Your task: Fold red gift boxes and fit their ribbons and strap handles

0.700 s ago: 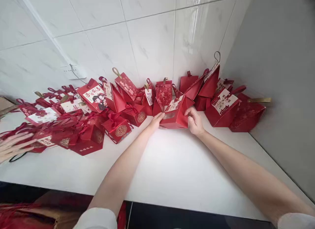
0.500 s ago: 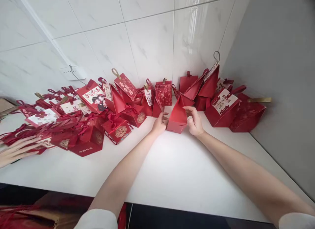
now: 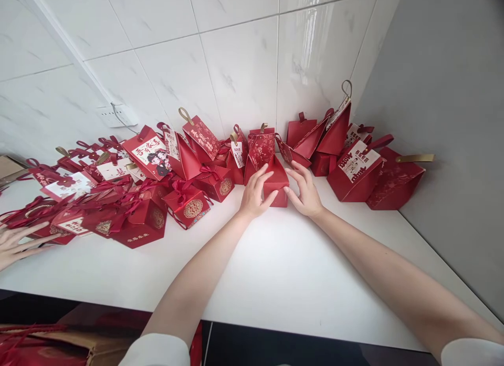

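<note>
A small red gift box (image 3: pixel 276 199) stands on the white table in front of me, its upper part open towards me. My left hand (image 3: pixel 255 195) is at its left side, the thumb on the front edge and the fingers curved along the side. At its right side, my right hand (image 3: pixel 305 192) has the thumb by the front corner and the fingers slightly spread. Between them the two hands hold the box. Directly behind it stands a patterned red gift box (image 3: pixel 261 148) with a gold loop.
Red boxes with ribbons (image 3: pixel 139 221) crowd the left side. More tagged boxes (image 3: pixel 356 171) stand at the right, by a grey panel (image 3: pixel 441 145). Another person's hand (image 3: pixel 19 244) rests at the far left. A cardboard carton (image 3: pixel 106 347) sits below the table's front edge.
The box's tall peaked upper part has lowered and opened, showing its inside. My left hand has moved from its side towards the front, and both thumbs are now near the front edge.
</note>
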The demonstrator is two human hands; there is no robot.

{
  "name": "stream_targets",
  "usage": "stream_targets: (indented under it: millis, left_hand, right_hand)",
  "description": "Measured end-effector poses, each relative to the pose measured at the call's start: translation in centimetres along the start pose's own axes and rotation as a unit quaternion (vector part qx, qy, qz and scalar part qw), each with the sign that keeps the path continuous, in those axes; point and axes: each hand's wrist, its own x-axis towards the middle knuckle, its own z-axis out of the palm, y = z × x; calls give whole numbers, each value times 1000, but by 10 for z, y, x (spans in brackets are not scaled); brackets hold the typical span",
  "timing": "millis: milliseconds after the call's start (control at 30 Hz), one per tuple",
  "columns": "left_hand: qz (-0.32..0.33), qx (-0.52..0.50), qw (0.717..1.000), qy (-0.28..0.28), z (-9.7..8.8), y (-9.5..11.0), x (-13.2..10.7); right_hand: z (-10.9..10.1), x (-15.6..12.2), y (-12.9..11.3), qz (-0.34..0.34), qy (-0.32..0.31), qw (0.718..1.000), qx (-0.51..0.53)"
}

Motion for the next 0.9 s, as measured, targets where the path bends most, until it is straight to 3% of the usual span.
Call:
stream_targets:
  millis: [133,467,667,900]
  left_hand:
    - [7,20,1000,-13,2,3,2]
    - [-9,26,999,-19,3,2,3]
    - [-12,27,999,-19,5,1,2]
    - [-25,18,999,-21,3,3,3]
  right_hand:
    - [4,0,-2,-6,-9,1000,-14]
    - [4,6,-10,85,46,992,77]
    - [4,9,-15,134,34,983,121]
    - [3,12,-14,137,7,983,126]
